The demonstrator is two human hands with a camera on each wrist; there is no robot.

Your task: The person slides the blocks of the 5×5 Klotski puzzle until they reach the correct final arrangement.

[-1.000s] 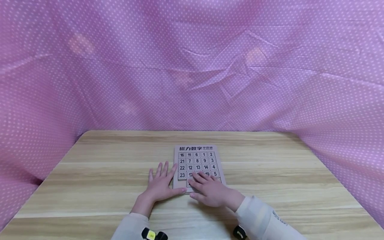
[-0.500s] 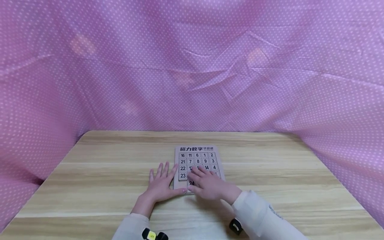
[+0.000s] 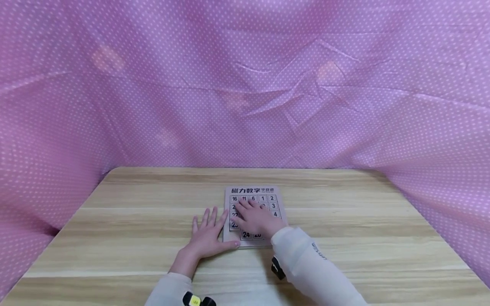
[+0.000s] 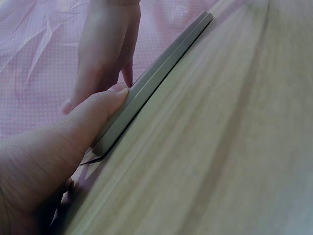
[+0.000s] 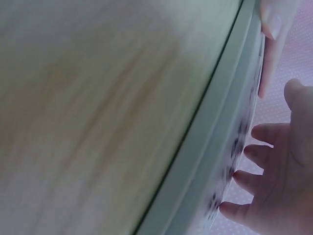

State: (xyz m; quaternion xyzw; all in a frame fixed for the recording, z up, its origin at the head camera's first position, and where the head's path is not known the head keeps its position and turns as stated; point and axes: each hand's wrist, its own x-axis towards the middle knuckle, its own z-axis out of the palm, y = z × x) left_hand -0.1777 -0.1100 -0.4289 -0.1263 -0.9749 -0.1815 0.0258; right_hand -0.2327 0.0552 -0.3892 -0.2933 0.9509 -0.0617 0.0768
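A number sliding puzzle (image 3: 252, 244) lies flat on the table, its numbered tiles in rows below a printed heading. Bare board shows at its lower-left corner, beside tile 24. My left hand (image 3: 206, 238) rests with fingers spread on the wood along the puzzle's left side. Its thumb touches the near left corner, seen on the puzzle's edge (image 4: 146, 83) in the left wrist view. My right hand (image 3: 255, 217) spans the middle tiles and hides several of them. In the right wrist view, the right hand's fingers (image 5: 249, 181) are spread and slightly bent, with fingertips right at the tile faces.
The wooden table (image 3: 363, 221) reaches out on both sides of the puzzle. A pink polka-dot cloth (image 3: 245, 85) hangs behind it and along the sides. Dark bands with small devices (image 3: 195, 300) sit on both sleeved wrists.
My right hand has slid away from me and to the left over the puzzle, from the lower rows to the upper-middle tiles. The left hand keeps its place.
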